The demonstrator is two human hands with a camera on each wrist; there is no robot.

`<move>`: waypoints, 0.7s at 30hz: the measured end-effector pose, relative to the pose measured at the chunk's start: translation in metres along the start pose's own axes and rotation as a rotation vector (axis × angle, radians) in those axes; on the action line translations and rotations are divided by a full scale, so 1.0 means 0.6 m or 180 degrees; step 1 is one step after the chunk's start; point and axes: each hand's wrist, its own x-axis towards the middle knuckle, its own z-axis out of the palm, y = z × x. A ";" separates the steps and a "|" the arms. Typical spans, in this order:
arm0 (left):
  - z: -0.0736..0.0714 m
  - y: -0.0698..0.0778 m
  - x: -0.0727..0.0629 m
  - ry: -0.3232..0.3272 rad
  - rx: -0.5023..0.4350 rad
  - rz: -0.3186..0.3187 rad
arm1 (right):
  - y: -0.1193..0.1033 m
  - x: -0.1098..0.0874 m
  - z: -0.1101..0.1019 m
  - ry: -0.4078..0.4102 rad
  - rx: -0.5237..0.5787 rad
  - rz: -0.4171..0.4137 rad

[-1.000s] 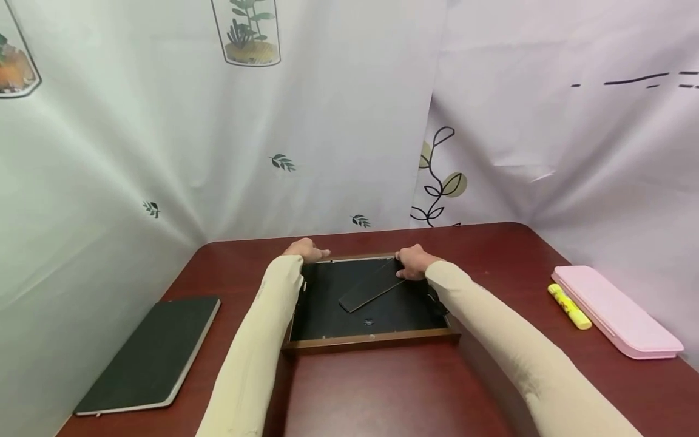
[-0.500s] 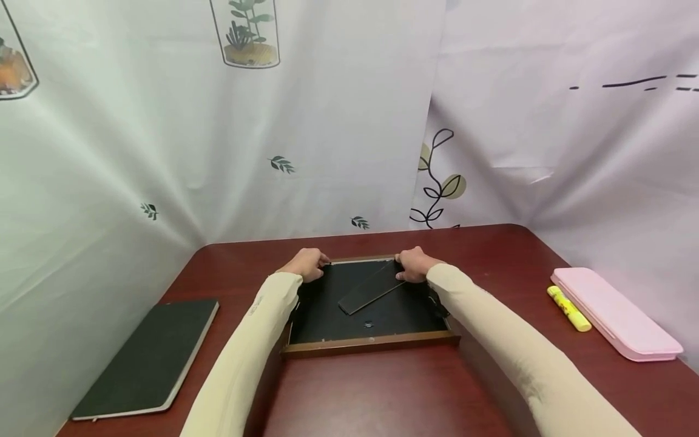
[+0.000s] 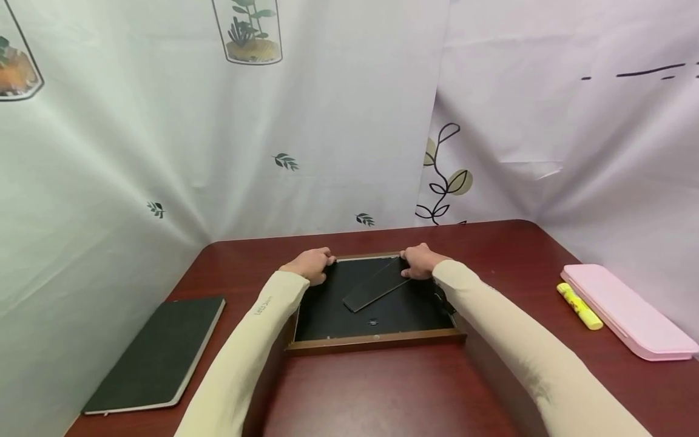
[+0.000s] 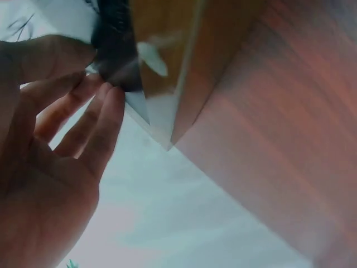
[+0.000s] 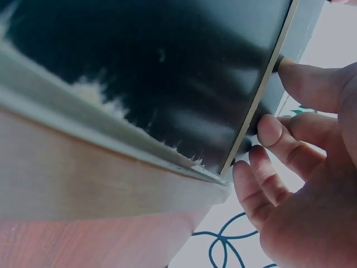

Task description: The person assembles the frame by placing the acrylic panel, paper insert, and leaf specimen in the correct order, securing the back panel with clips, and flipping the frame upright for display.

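A brown wooden picture frame (image 3: 377,341) lies face down on the table, its black backing board (image 3: 327,315) upward. A slim black easel stand (image 3: 377,288) slants across that board. At the far left corner, my left hand (image 3: 311,265) pinches the board's edge; thumb and fingertips come together there in the left wrist view. My right hand (image 3: 423,261) is at the far edge on the right, near the stand's upper end. In the right wrist view its bent fingertips (image 5: 270,129) and thumb hold along the board's thin brown edge. The frame's far corners are partly covered by the hands.
A black notebook (image 3: 155,355) lies on the left of the dark red table (image 3: 382,394). On the right are a yellow highlighter (image 3: 580,306) and a pink pencil case (image 3: 628,309). White printed cloth (image 3: 355,121) hangs behind and at both sides.
My left hand has shifted from the frame's far left corner inward onto the board's edge, its fingers bending there. The right hand and the frame stay in about the same place.
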 end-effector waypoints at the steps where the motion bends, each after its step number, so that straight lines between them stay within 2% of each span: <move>1: 0.000 0.002 0.000 0.0029 0.0028 0.0011 | 0.000 0.000 0.000 0.0001 0.0006 0.0007; 6: 0.005 0.004 0.000 0.0099 0.0298 0.0084 | 0.004 0.004 0.001 -0.0016 0.0053 0.0016; 15: 0.011 0.015 0.001 0.0210 0.1069 0.0337 | 0.010 0.002 -0.002 0.0005 0.0074 0.0066; 19: 0.021 0.023 -0.005 0.0261 0.1587 0.0349 | 0.007 0.000 0.001 0.0023 0.0026 -0.0002; 21: 0.026 0.028 -0.004 0.0244 0.1847 0.0290 | 0.006 -0.001 0.000 0.0033 0.0012 -0.0012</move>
